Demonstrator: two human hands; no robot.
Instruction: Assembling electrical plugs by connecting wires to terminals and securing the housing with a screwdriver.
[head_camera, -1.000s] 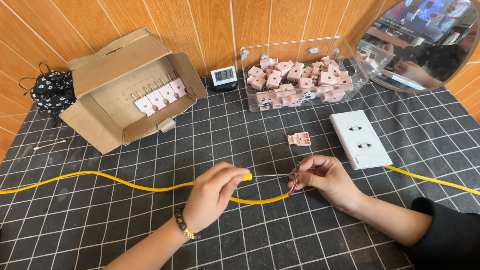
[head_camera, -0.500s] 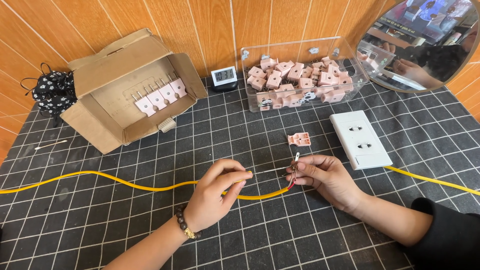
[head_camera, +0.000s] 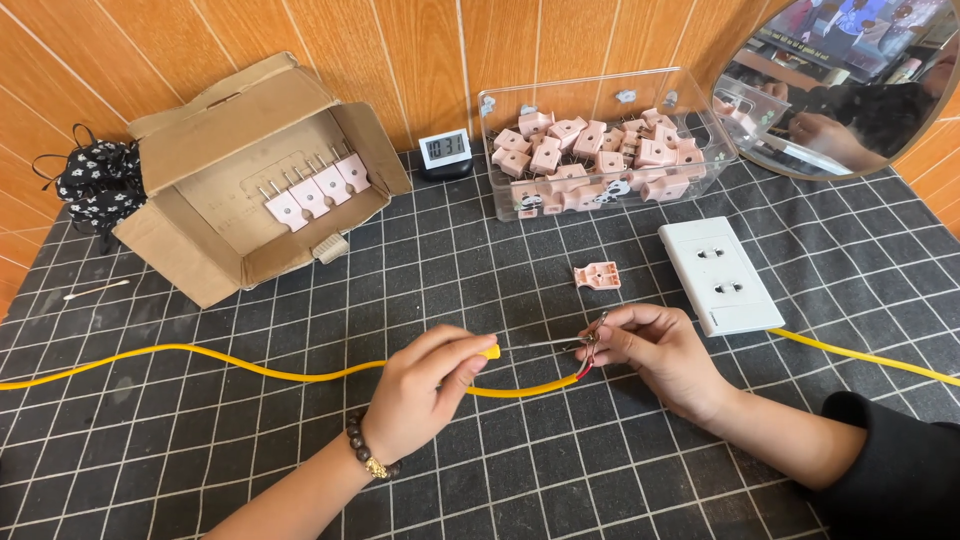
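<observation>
My left hand (head_camera: 425, 395) pinches the yellow handle of a small screwdriver (head_camera: 530, 345). Its thin metal shaft points right, to the stripped end of a yellow cable (head_camera: 200, 355). My right hand (head_camera: 655, 355) grips that cable end, where a red wire and a small metal piece show at my fingertips. The cable runs left across the black gridded mat (head_camera: 480, 470), passing under my left hand. A pink plug part (head_camera: 598, 276) lies just above my right hand.
A white socket block (head_camera: 722, 275) lies to the right with yellow cable behind it. A clear box (head_camera: 600, 150) holds several pink plugs. At the back are an open cardboard box (head_camera: 250, 180), a small digital clock (head_camera: 444, 152), a round mirror (head_camera: 850, 80) and black floral cloth (head_camera: 95, 180).
My left fingers have shifted on the screwdriver handle, covering and then baring its yellow end. My right hand stays on the cable end almost in place.
</observation>
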